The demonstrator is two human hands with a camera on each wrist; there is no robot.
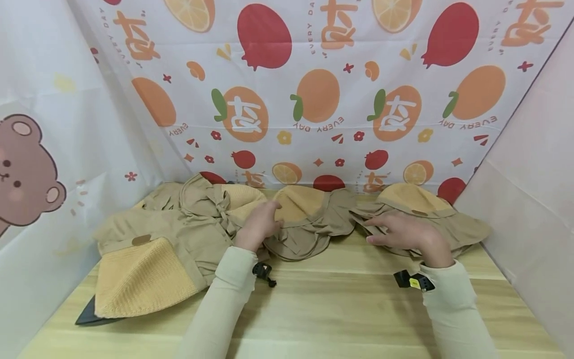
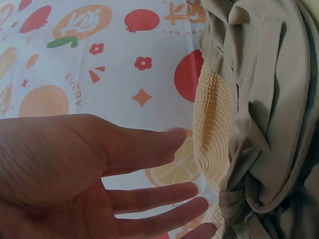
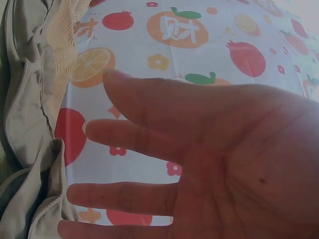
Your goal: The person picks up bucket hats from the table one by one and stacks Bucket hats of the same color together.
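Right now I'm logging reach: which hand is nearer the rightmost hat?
Right: the right hand is at the front left of the rightmost hat; the left hand farther left, by the middle hat.

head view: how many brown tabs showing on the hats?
2. One brown tab on the near-left hat, a second tab at the front of the rightmost hat. Folds and overlap may hide more.

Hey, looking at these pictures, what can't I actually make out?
Head view: part of the middle hat, hidden behind the left grip.
Head view: the lower part of the rear-left fabric, covered by the front-left hat.
Head view: any print on the yellow label, too small.
Head view: the rest of the printed bear, cut off by the left edge.
Right wrist view: the lowest part of the right grip, cut off by the bottom edge.
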